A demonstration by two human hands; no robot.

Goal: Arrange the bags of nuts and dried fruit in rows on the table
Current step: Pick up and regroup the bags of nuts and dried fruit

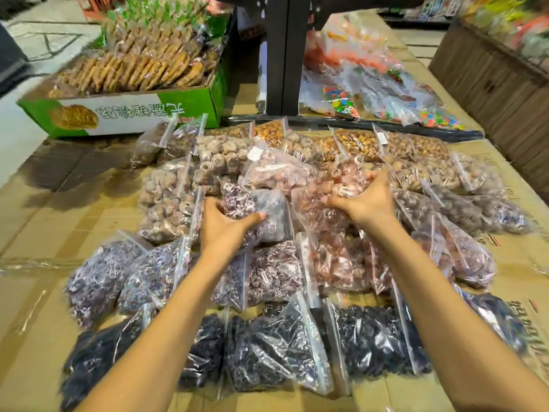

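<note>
Both arms reach forward. The left hand (227,223) grips a clear plastic bag of purple dried fruit (261,209). The right hand (365,200) clutches a clear plastic bag of pinkish-red dried fruit (320,209).

Clear bags of nuts and dried fruit (276,272) are crowding the middle of the cardboard-covered table (35,221), overlapping and leaving hardly any gap. Bare cardboard is lying open down the left side and in a narrower strip on the right. A green biscuit box (124,114) is blocking the far left, a dark post (280,55) is standing behind the bags, and candy packets (371,93) are filling the far right.
</note>
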